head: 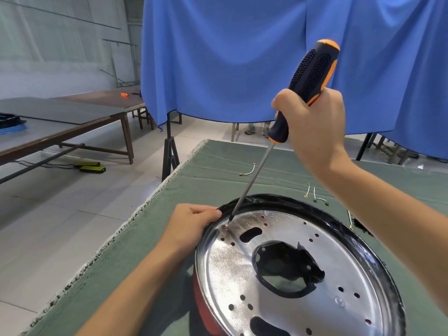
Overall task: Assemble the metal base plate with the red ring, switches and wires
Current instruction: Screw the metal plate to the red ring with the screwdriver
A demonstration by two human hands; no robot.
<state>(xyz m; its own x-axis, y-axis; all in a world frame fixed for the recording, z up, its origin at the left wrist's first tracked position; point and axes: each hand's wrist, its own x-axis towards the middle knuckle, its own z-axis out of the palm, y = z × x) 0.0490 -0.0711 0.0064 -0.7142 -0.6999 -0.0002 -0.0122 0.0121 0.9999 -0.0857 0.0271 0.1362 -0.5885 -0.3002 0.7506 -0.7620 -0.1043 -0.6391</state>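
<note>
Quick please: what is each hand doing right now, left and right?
Left hand: grips the base plate rim.
Right hand: grips the screwdriver.

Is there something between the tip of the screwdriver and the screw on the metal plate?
Nothing visible: the screwdriver tip sits just above the screw near the metal base plate rim.
</note>
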